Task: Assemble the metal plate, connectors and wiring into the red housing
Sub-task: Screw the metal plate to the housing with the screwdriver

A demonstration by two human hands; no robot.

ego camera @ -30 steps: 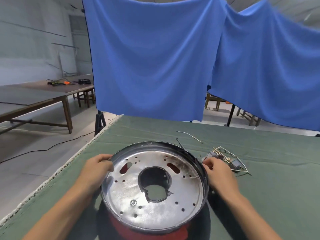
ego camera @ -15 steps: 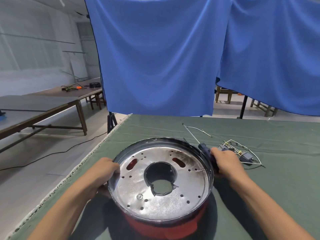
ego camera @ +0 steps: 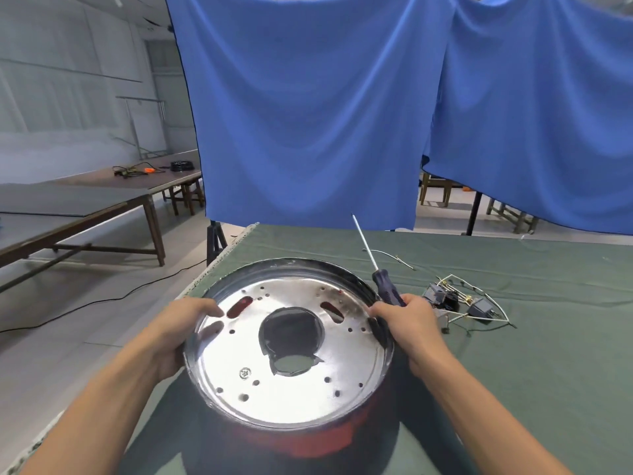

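Metal plate (ego camera: 291,365) seated in red housing (ego camera: 308,443) on bench (ego camera: 531,371) — left hand (ego camera: 178,334) fingers curled on rim, right hand (ego camera: 409,323) clamped on screwdriver (ego camera: 385,289) — risk: blade slipping, or plate shifting before wiring (ego camera: 462,299) is fitted

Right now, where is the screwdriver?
In the head view, the screwdriver is right of centre, its dark handle gripped by the right hand at the far right rim of the metal plate, its shaft pointing up and away.

Silver metal plate (ego camera: 294,378), red housing (ego camera: 308,443), green tablecloth (ego camera: 531,371), blue backdrop (ego camera: 308,114)
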